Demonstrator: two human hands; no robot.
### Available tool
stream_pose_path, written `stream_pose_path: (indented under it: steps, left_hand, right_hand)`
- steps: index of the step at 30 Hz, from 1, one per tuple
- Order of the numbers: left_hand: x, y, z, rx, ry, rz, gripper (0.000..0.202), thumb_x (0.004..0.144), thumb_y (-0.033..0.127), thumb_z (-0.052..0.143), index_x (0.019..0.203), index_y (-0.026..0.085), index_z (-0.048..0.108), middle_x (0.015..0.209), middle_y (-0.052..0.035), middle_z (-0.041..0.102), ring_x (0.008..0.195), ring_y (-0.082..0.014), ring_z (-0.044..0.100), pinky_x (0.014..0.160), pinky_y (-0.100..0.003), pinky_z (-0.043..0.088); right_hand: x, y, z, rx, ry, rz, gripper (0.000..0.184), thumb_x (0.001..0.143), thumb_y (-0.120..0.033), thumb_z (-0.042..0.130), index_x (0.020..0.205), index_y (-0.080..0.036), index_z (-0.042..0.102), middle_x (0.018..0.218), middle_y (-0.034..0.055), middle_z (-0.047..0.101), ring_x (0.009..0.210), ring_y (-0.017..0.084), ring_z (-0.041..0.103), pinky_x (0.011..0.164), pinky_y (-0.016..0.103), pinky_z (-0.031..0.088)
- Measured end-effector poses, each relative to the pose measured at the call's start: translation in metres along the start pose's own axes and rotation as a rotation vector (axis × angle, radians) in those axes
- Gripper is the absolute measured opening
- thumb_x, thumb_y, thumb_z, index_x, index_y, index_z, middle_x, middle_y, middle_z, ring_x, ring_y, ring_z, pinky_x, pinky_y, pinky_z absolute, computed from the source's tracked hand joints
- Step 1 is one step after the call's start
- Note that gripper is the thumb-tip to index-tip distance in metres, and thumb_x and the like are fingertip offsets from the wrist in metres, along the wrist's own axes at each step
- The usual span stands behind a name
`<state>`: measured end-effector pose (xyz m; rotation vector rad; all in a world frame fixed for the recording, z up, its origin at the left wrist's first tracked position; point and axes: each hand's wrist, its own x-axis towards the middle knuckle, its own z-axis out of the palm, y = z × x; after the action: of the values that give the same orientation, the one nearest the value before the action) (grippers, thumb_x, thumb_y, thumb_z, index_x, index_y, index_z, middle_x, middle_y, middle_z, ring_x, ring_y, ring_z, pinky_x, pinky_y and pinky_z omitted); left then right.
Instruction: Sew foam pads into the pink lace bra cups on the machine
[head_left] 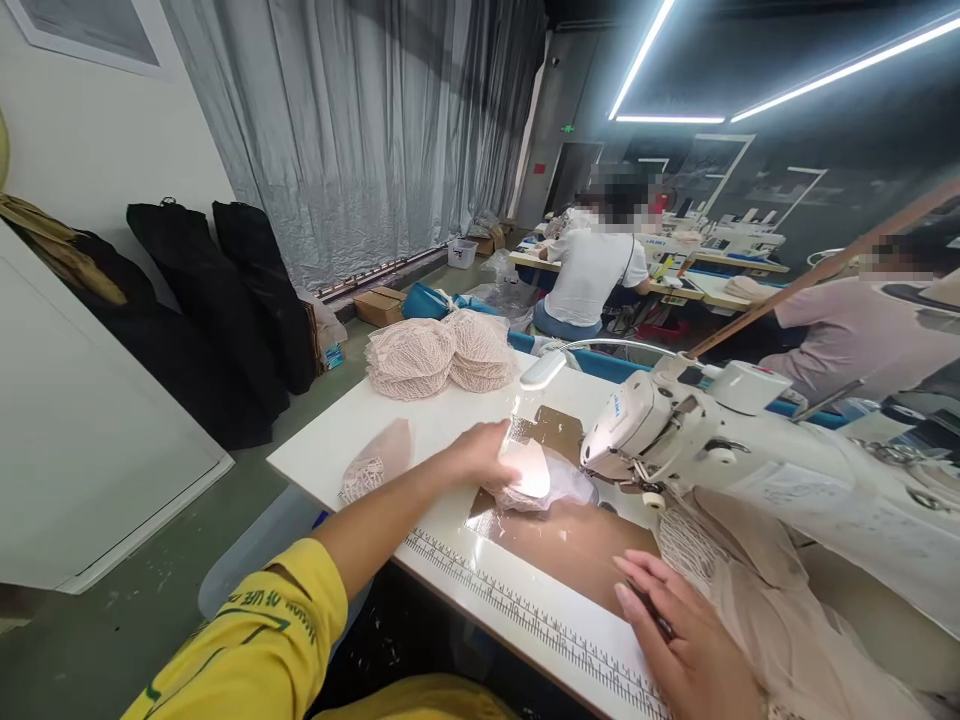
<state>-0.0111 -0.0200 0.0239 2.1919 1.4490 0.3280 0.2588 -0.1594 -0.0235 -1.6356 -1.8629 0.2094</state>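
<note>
Beside the sewing machine (630, 415), my left grip (480, 455) pinches pale fabric (534, 472), probably steadying it; my right grip (682, 630) holds a dark tool (664, 625).

A ruler scale (517, 607) runs along the near edge of the white counter (311, 440), which carries two stacks of beige lace cups (411, 362), a sheer lace piece (379, 465), brown sheeting (577, 550) and a JUKI sewing machine (720, 440).

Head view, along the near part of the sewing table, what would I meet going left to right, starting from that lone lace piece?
Lone lace piece, left hand, white piece, right hand.
</note>
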Motion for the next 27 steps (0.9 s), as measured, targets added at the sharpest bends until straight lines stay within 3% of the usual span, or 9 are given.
stream_pose_path:
  steps: [2,5,9,14,16,19,22,24,27]
  left_hand:
    - [0.004,0.009,0.009,0.036,-0.035,0.024,0.046,0.063,0.029,0.069,0.106,0.016,0.061,0.098,-0.0077,0.068,0.087,-0.0255,0.063,0.069,-0.028,0.046]
    - [-0.010,0.017,0.018,0.094,0.002,0.077,0.008,0.070,0.022,0.058,0.076,0.018,0.060,0.070,-0.0019,0.063,0.065,-0.0184,0.059,0.060,-0.026,0.042]
    - [-0.049,0.035,0.038,0.162,0.132,0.172,0.010,0.079,0.022,0.049,0.078,0.017,0.058,0.090,-0.0080,0.063,0.089,-0.0233,0.058,0.079,-0.035,0.044]
    - [-0.094,0.050,0.057,-0.014,0.315,0.483,0.016,0.084,0.024,0.049,0.092,0.015,0.059,0.124,-0.0149,0.055,0.119,-0.0286,0.048,0.101,-0.044,0.037]
    - [-0.105,0.046,0.052,-0.204,0.266,0.474,0.018,0.081,0.034,0.058,0.086,0.017,0.059,0.129,-0.0153,0.053,0.121,-0.0292,0.048,0.103,-0.042,0.037]
    - [-0.110,0.034,0.039,-0.510,0.178,0.318,0.023,0.081,0.040,0.062,0.082,0.017,0.057,0.125,-0.0131,0.056,0.116,-0.0264,0.053,0.099,-0.036,0.041]
    - [-0.102,0.024,0.035,-0.734,0.112,0.165,0.039,0.083,0.044,0.062,0.111,0.018,0.055,0.126,-0.0125,0.054,0.119,-0.0260,0.049,0.100,-0.038,0.040]
    - [-0.093,0.022,0.039,-0.930,-0.041,0.124,0.061,0.078,0.049,0.067,0.127,0.018,0.047,0.125,-0.0130,0.053,0.119,-0.0268,0.049,0.099,-0.039,0.040]
    - [-0.085,0.023,0.048,-1.212,-0.366,0.069,0.065,0.068,0.053,0.075,0.116,0.014,0.055,0.102,-0.0093,0.060,0.098,-0.0237,0.059,0.085,-0.034,0.047]
  right_hand:
    - [-0.001,-0.016,0.005,0.263,-0.059,0.142,0.032,0.079,-0.050,0.058,0.099,-0.028,0.073,0.119,0.0073,0.065,0.104,0.028,0.064,0.079,0.032,0.055]
    - [-0.005,-0.037,0.018,0.702,-0.125,0.353,0.039,0.078,-0.053,0.063,0.105,-0.025,0.070,0.117,0.0084,0.066,0.099,0.024,0.065,0.086,0.032,0.053]
    - [-0.003,-0.068,0.040,1.160,-0.205,0.449,0.061,0.068,-0.057,0.073,0.115,-0.021,0.065,0.117,0.0108,0.067,0.106,0.029,0.062,0.088,0.038,0.051]
    - [0.007,-0.090,0.050,1.337,-0.251,0.517,0.041,0.076,-0.052,0.069,0.098,-0.017,0.068,0.097,0.0071,0.072,0.096,0.028,0.064,0.085,0.037,0.051]
    - [0.009,-0.090,0.048,1.435,-0.247,0.555,0.036,0.077,-0.047,0.070,0.099,-0.019,0.067,0.095,0.0056,0.072,0.088,0.025,0.066,0.075,0.034,0.053]
    - [0.009,-0.087,0.043,1.484,-0.197,0.600,0.032,0.075,-0.042,0.073,0.096,-0.018,0.068,0.088,0.0055,0.072,0.079,0.023,0.066,0.065,0.031,0.053]
    - [0.008,-0.085,0.038,1.488,-0.201,0.596,0.029,0.075,-0.039,0.073,0.094,-0.018,0.068,0.079,0.0042,0.071,0.072,0.021,0.064,0.061,0.029,0.051]
    - [0.007,-0.083,0.036,1.484,-0.222,0.585,0.026,0.074,-0.037,0.074,0.092,-0.019,0.069,0.069,0.0019,0.068,0.063,0.018,0.060,0.058,0.028,0.049]
    - [0.005,-0.084,0.032,1.449,-0.248,0.579,0.029,0.072,-0.039,0.076,0.089,-0.017,0.070,0.060,0.0008,0.064,0.057,0.017,0.057,0.059,0.030,0.047]
